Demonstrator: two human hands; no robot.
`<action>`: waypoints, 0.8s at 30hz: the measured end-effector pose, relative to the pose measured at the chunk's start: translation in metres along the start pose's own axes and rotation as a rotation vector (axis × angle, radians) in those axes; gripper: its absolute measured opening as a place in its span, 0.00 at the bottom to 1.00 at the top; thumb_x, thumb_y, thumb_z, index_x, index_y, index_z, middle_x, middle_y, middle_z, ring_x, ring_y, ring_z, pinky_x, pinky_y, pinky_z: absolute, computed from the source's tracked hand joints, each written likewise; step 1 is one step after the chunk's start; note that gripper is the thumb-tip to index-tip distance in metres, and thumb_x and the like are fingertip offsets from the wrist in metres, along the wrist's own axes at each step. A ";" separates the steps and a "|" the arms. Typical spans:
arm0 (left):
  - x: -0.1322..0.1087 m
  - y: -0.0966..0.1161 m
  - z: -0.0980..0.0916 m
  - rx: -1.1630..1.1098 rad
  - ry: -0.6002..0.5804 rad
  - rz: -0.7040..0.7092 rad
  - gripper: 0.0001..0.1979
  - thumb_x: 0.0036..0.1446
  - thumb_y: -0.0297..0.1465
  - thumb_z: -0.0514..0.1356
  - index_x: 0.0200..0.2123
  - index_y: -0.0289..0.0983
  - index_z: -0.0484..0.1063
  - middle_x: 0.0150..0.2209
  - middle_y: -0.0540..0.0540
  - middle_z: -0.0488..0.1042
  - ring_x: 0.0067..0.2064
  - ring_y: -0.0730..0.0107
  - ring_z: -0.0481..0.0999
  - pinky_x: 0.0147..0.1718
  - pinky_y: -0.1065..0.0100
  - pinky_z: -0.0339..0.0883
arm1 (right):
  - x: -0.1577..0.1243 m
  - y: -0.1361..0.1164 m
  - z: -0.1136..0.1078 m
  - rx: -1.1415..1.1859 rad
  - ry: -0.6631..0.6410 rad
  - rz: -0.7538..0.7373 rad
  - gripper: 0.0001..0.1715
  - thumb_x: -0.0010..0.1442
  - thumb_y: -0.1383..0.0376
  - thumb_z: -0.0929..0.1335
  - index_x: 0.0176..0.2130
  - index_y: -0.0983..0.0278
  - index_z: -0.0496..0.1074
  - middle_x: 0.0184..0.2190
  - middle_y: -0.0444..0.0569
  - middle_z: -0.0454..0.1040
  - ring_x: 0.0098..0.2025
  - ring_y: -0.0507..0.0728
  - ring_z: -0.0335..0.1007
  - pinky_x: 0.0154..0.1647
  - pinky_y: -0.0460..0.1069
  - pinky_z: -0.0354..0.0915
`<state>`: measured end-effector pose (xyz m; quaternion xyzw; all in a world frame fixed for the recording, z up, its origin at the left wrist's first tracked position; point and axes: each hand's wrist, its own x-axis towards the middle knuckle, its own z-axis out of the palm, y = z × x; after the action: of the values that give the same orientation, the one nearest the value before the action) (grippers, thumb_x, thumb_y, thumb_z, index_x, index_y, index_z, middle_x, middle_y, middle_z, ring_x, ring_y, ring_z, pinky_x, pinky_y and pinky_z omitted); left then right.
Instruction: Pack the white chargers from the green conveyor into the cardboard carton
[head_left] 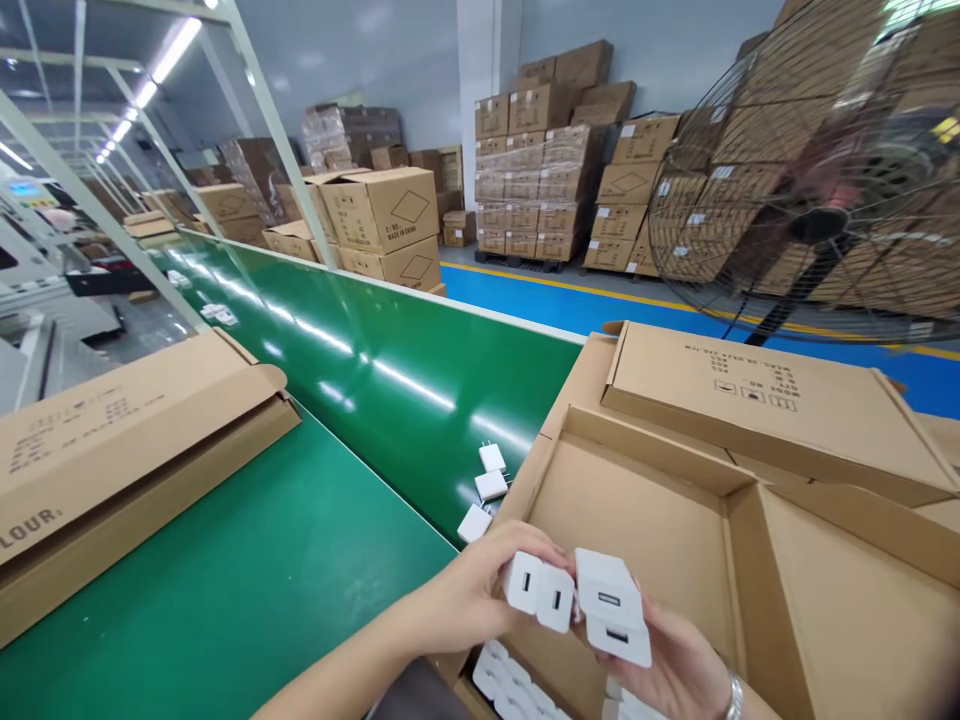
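White plastic in both hands, above the near left part of an open carton (pixel 660 452). With the left hand (pixel 480 590), grips a pair of adapters (pixel 538 590) side by side, thumb and fingers curled closed around them, USB ports facing the camera. With the right hand (pixel 679 655), above a silver bracelet (pixel 733 692), holds a second pair (pixel 611 600), one over the other, fingers wrapped behind and mostly hidden. Only a narrow space between the pairs; cannot tell whether touching. Below, in the carton's near left corner, rows of white pieces (pixel 517 690), partly out of view. Just beyond the carton's left edge, on the green belt (pixel 420 400), three loose adapters (pixel 491 486) with metal prongs showing. Farther along the belt, near its far left end, more small white items (pixel 219 313). At the green tabletop's (pixel 285 560) far left edge, a printed carton (pixel 135 410). Along the open carton's far edge, a printed cardboard piece (pixel 675 372). Past that, a large fan (pixel 817 225) and stacked boxes (pixel 525 170).
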<state>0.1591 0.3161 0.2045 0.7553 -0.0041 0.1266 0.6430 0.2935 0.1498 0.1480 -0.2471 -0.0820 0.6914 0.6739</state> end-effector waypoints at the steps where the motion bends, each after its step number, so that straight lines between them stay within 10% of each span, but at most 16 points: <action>1: -0.002 0.002 0.001 -0.006 -0.002 0.001 0.16 0.52 0.27 0.65 0.45 0.38 0.71 0.47 0.41 0.74 0.50 0.61 0.73 0.50 0.62 0.65 | -0.001 0.001 -0.001 -0.015 -0.024 0.023 0.27 0.48 0.48 0.75 0.44 0.59 0.76 0.34 0.46 0.80 0.33 0.50 0.75 0.29 0.42 0.67; 15: -0.010 0.001 0.012 0.027 0.062 0.119 0.16 0.53 0.30 0.66 0.46 0.41 0.72 0.48 0.42 0.75 0.51 0.61 0.74 0.51 0.62 0.68 | -0.004 -0.001 0.001 0.042 -0.265 0.044 0.17 0.58 0.54 0.70 0.47 0.54 0.76 0.39 0.45 0.81 0.36 0.50 0.77 0.29 0.40 0.68; 24: -0.010 -0.002 0.014 0.009 0.084 0.096 0.15 0.52 0.30 0.66 0.45 0.41 0.73 0.47 0.45 0.77 0.51 0.60 0.75 0.51 0.63 0.69 | -0.006 -0.002 -0.004 -0.003 -0.178 0.069 0.19 0.54 0.51 0.72 0.44 0.53 0.77 0.35 0.47 0.81 0.28 0.50 0.75 0.23 0.40 0.66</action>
<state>0.1519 0.3011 0.1990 0.7512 -0.0129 0.1890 0.6323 0.2964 0.1436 0.1468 -0.1885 -0.1338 0.7333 0.6393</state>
